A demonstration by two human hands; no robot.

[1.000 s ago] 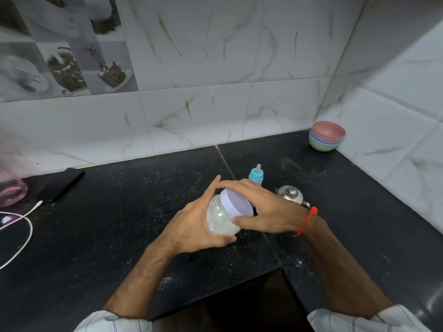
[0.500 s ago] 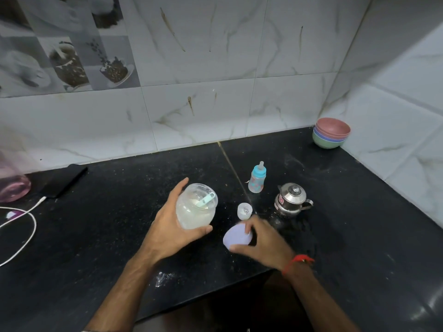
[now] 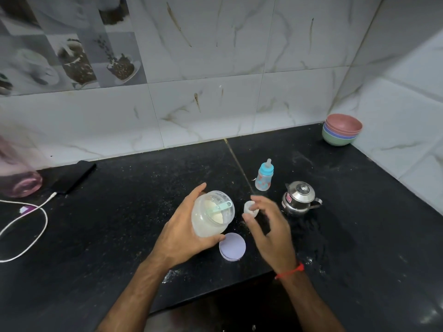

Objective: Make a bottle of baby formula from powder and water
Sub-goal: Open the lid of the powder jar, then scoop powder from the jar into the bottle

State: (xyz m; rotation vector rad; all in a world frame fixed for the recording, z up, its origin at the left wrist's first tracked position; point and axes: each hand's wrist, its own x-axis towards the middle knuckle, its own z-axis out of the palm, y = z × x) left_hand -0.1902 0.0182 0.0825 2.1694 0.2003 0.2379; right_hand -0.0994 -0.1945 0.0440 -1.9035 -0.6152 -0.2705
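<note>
My left hand (image 3: 184, 232) grips a clear plastic jar (image 3: 211, 214) of pale formula powder, tilted toward me with its mouth open. A mint-green scoop (image 3: 221, 206) lies inside the mouth. The jar's lavender lid (image 3: 232, 246) lies flat on the black counter, just below the jar. My right hand (image 3: 271, 226) hovers to the right of the jar, fingers apart and empty, partly covering a small white cap (image 3: 250, 209). A small baby bottle (image 3: 264, 176) with a blue collar and teat stands upright behind. A little steel kettle (image 3: 299, 197) stands to its right.
Stacked pastel bowls (image 3: 341, 129) sit in the far right corner. A phone (image 3: 73, 177) with a white cable (image 3: 28, 226) lies at the left, near a pink container (image 3: 18, 180). The counter's front edge (image 3: 215, 291) runs under my forearms. Spilled powder specks dot the counter.
My right hand took the lavender lid off the jar, set it on the counter and let go. The hand has since lifted toward the jar's right side. My left hand tilted the jar.
</note>
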